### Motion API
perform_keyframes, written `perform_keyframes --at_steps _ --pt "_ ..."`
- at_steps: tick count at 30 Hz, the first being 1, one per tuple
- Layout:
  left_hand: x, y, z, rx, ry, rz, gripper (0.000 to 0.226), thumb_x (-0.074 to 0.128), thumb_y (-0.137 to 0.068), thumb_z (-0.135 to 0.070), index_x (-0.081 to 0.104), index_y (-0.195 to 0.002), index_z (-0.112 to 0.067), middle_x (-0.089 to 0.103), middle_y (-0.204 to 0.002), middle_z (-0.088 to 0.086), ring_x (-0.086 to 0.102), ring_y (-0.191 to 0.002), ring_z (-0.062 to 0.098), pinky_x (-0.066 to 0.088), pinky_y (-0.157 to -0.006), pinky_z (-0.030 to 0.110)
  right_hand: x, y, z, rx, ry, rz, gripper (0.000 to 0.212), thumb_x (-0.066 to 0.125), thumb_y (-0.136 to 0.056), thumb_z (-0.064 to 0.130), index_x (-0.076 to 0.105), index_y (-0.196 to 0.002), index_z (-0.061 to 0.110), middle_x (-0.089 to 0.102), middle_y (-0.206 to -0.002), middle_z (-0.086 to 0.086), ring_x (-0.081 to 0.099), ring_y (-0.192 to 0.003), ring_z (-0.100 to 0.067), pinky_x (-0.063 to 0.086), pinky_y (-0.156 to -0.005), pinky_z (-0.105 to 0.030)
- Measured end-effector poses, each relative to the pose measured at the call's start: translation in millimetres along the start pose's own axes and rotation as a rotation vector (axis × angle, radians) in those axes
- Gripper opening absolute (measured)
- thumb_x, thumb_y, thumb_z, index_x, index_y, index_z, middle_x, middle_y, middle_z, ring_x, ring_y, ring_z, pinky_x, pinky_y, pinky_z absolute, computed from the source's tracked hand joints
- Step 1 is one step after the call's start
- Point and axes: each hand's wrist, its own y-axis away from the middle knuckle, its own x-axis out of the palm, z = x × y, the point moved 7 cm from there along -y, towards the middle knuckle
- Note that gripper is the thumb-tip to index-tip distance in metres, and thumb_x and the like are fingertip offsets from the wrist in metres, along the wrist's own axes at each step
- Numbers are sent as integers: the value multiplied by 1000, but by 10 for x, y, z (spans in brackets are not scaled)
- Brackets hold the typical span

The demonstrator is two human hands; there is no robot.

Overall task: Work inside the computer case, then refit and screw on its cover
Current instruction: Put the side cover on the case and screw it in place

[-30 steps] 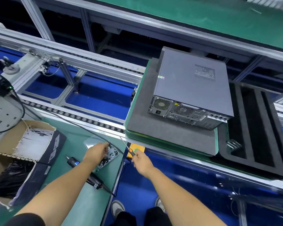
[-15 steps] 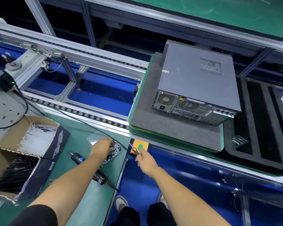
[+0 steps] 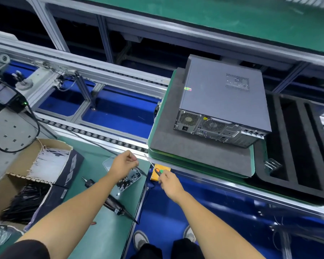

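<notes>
Screws [image 3: 128, 181] lie in a clear tray [image 3: 108, 163] on the near green bench; the left hand [image 3: 123, 164] has lifted from it, fingertips pinched, probably on a screw too small to see. Just right, the right hand [image 3: 169, 182] grips a small screwdriver [image 3: 155, 168]. Farther right, the computer case [image 3: 223, 107] lies on its grey foam pallet [image 3: 198, 156], cover [image 3: 221, 96] already on, so screwing it down likely comes next.
</notes>
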Motion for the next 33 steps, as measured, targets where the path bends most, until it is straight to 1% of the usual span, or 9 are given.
perform_keyframes --at_steps 4,7,9,12,17,22,27,30,33 --pt "89 -97 -486 8 282 -48 13 73 -92 -6 72 -104 -2 72 -95 17 67 -85 22 54 -85 33 -227 88 265 -73 -77 -26 29 41 -95 15 47 -67 19 48 -68 -6 37 -60 -20 27 -61 -35" --pt "230 -161 -775 -41 522 -36 17 61 -99 -2 66 -115 3 68 -87 15 61 -71 17 51 -68 24 -486 135 472 -131 -148 -56 28 42 -95 10 44 -68 17 51 -72 -9 35 -57 -16 25 -57 -33" --pt "286 -180 -939 -65 696 -71 13 57 -103 -9 66 -110 -3 69 -87 10 58 -72 15 46 -65 22 -665 147 544 -163 -161 -82 33 41 -98 11 43 -66 18 55 -73 -4 35 -58 -13 27 -56 -32" --pt "388 -172 -1149 -57 878 -108 8 57 -102 -9 66 -101 -8 69 -91 7 62 -78 13 49 -71 22 -911 149 571 -193 -134 -126 37 39 -102 15 46 -66 18 59 -70 7 39 -54 -7 31 -54 -27" --pt "656 -147 -1415 10 902 -43 6 64 -97 -4 65 -102 -6 76 -91 6 70 -88 16 58 -81 26 -1172 145 543 -212 -180 -123 37 39 -102 14 43 -65 19 57 -67 8 37 -54 -12 28 -53 -29" --pt "808 -191 -1613 29 1011 -50 15 64 -97 -4 65 -112 0 75 -106 14 74 -101 23 60 -78 25 -1404 153 516 -222 -173 -126 39 39 -103 16 41 -64 21 56 -69 6 38 -61 -17 30 -64 -37" --pt "995 -200 -1698 25 983 -27 23 65 -97 -5 64 -118 3 74 -113 17 72 -108 26 61 -83 28 -1624 184 458 -235 -109 -144 42 39 -101 18 43 -61 27 59 -68 9 44 -63 -16 35 -65 -35" --pt "1148 -219 -1788 -32 993 18 27 67 -96 -9 65 -121 1 74 -115 15 72 -107 24 61 -84 28 -1741 221 405 -245 -57 -158 45 39 -101 23 45 -58 35 59 -64 14 46 -62 -14 38 -65 -35" --pt "1286 -258 -1940 -66 952 37 29 71 -93 -12 68 -120 -1 74 -113 16 73 -101 21 61 -84 28 -1866 239 334 -258 42 -172 31 36 -96 32 44 -67 32 64 -72 12 50 -63 -13 38 -64 -33"
